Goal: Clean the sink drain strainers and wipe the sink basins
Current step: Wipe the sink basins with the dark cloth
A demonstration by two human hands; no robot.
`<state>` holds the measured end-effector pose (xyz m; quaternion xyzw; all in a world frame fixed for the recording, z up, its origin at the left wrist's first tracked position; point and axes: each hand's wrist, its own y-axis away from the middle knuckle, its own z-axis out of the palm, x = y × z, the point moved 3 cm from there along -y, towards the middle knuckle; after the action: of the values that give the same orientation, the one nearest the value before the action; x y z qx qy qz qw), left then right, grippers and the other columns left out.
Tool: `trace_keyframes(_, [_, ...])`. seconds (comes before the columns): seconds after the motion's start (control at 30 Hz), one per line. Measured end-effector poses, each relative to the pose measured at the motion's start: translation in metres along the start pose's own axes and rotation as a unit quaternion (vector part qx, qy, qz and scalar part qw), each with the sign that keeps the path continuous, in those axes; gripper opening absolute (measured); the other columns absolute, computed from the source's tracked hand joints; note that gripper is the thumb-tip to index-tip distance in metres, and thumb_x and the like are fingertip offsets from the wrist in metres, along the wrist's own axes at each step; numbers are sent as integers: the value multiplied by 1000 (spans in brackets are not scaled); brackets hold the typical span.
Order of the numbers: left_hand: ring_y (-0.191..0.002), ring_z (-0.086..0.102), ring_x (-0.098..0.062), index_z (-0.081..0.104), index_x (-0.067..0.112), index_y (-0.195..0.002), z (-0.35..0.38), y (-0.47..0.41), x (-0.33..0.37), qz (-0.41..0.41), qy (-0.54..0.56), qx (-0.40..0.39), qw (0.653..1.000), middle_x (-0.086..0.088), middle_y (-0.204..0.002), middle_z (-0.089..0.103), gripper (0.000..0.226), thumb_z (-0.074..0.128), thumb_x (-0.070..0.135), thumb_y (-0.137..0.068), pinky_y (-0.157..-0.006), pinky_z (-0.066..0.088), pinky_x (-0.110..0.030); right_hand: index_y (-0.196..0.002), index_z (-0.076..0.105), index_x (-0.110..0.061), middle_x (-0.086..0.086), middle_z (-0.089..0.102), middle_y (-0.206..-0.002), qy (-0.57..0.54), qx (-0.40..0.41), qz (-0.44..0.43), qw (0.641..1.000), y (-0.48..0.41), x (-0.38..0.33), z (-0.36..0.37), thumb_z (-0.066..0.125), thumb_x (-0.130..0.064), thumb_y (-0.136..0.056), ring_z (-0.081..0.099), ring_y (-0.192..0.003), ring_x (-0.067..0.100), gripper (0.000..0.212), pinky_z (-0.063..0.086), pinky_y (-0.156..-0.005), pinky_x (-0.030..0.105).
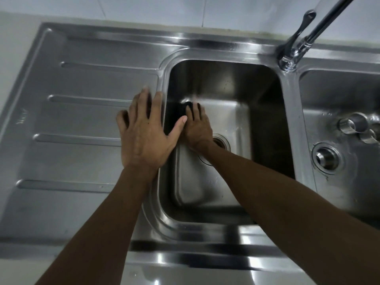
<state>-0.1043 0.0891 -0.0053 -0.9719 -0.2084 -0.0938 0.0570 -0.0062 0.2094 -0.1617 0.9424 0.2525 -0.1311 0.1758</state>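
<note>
Down in the basin [257, 99], right hand [197, 128] presses flat-fingered on a dark pad [186, 104]; left hand [144, 136] lies spread on drainboard [82, 120].

Drainboard [82, 120] left of middle basin [236, 93], faucet [287, 62] behind, second basin [339, 192] right holding strainer parts [352, 125]

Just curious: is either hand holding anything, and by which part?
Left hand: flat on the ribbed steel drainboard, holding nothing. Right hand: fingers press a small dark blurred thing in the steel basin from above.
</note>
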Motion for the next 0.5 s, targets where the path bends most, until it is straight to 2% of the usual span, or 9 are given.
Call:
trace_keyframes(0.13, [-158,19,-29,25,26,-162,-1,0,-1,3,-9,2,1000,-9,-172,17,82,30,77,-98,-123,21,-57,-163,5,-7,16,-1,-171,9,-18,-71,997,32,-11,18,41,-31,-107,-5,-158,38,71,12,-128,50])
trace_keyframes(0.23, [-158,21,-29,26,26,-161,0,1,-1,9,-10,3,1000,-10,-172,18,83,29,78,-97,-123,23,-58,-162,17,-4,19,10,-170,35,-8,-165,986,83,-3,26,41,-20,-104,8,-157,41,65,19,-126,52])
trace_keyframes(0.33, [-157,21,-30,25,26,-161,1,0,0,15,-14,-1,1000,-10,-172,18,83,27,80,-97,-122,23,-58,-159,29,-4,19,17,-169,70,-33,-272,959,123,13,26,44,-13,-101,16,-156,42,60,23,-125,51])
trace_keyframes(0.4, [-157,22,-31,26,27,-161,1,0,0,18,-15,2,1000,-10,-171,19,83,25,80,-97,-122,24,-60,-159,29,-5,17,14,-169,97,-76,-317,940,137,18,21,46,-15,-103,13,-157,41,60,21,-126,48])
trace_keyframes(0.5, [-156,24,-32,29,25,-159,0,1,0,26,-17,10,999,-11,-170,21,83,24,81,-97,-120,26,-61,-163,19,-9,14,0,-171,130,-168,-348,913,150,18,17,46,-25,-106,2,-159,36,64,16,-128,44])
